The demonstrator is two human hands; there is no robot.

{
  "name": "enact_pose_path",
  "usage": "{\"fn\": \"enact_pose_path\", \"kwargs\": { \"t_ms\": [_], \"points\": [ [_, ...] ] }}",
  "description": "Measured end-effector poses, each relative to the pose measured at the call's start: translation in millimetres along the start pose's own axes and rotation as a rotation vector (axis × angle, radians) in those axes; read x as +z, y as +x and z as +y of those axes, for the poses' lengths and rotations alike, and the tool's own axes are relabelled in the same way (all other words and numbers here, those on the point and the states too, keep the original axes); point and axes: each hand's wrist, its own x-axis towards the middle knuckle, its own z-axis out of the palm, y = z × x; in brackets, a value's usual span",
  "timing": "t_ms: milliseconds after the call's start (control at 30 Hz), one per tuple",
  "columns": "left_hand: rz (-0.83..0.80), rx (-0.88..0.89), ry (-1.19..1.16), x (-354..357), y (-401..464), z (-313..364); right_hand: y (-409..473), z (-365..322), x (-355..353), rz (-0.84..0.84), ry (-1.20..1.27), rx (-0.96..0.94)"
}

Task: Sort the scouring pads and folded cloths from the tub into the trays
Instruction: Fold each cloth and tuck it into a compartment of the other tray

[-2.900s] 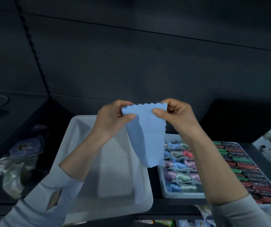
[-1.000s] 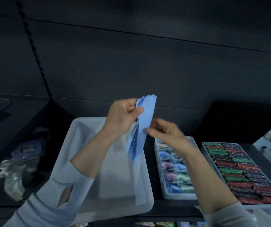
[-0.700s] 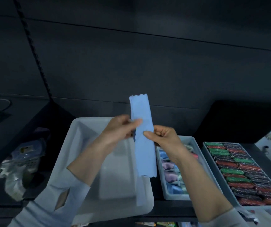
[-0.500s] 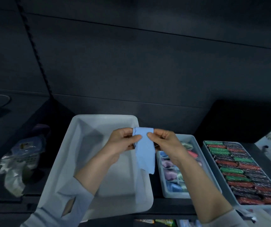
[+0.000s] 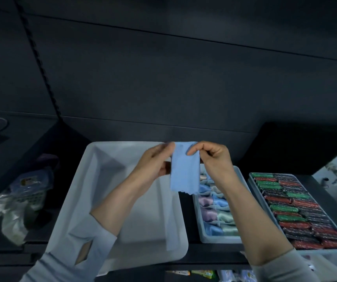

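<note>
**Blue cloth folded and held above the tub, cloth tray just to its right**

Blue microfibre cloth (image 5: 185, 171), folded into a narrow strip with a scalloped lower edge, hangs at the centre of the frame with its long axis running up and down. We hold it by its top corners: our left hand (image 5: 156, 162) pinches the left corner between thumb and fingers, and our right hand (image 5: 212, 157) pinches the right corner the same way, so both hands are closed on the cloth and neither is free.

The strip hangs over the right rim of the big pale grey plastic tub (image 5: 94, 180), whose visible floor looks bare. Just to the right of the cloth, low in the frame, lies the pale grey tray of folded pastel cloths (image 5: 218, 240), partly hidden by our right forearm. Further right sits the grey tray of red, green and black scouring pads (image 5: 251, 180).

We judge that the coming move turns on this: the cloth tray lies right of and below the strip, on the right hand's side, so that hand is the nearer one to carry it across. The rows there already look full, and we cannot tell where a gap remains.
</note>
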Motion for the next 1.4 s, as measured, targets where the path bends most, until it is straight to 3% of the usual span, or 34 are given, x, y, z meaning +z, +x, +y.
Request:
{"fn": "enact_pose_path", "kwargs": {
  "t_ms": [67, 133, 267, 367, 567, 733, 900, 1133, 1233, 1400],
  "points": [
    [-0.056, -0.022, 0.097, -0.4, -1.7, -7.1, 0.1, 0.2, 1.3, 0.03, 0.011, -0.001],
    [-0.004, -0.022, 0.115, -1.1, -1.3, -11.2, -1.7, 0.9, 1.2, 0.003, 0.044, 0.023],
    [0.109, -0.053, 0.02, -5.4, 2.9, -10.2, -15.4, 4.5, -2.7, -0.209, 0.117, 0.08],
    [0.174, -0.08, -0.054, -6.1, 5.9, -8.1, -25.4, 11.1, 1.6, -0.318, 0.022, 0.004],
    [0.175, -0.119, -0.053, -7.0, 8.8, -9.4, -19.4, 21.5, 7.0, -0.144, -0.097, -0.14],
    [0.115, -0.064, 0.008, -3.6, 4.4, -12.3, -17.8, 23.6, 5.9, -0.011, -0.122, 0.003],
    [-0.003, 0.026, 0.053, 0.5, -2.2, -20.1, -23.3, 18.3, 7.6, 0.042, 0.074, 0.155],
    [-0.013, 0.036, -0.073, 8.7, -3.9, -33.6, -28.7, 26.7, 0.2, 0.106, 0.189, 0.212],
    [-0.071, 0.064, 0.025, 18.1, -6.3, -40.4, -34.5, 32.5, -7.3, 0.119, 0.192, 0.228],
    [0.113, 0.133, 0.192, 41.5, -0.3, -60.6, -52.2, 41.0, -24.5, 0.123, 0.203, 0.263]
  ]
}}
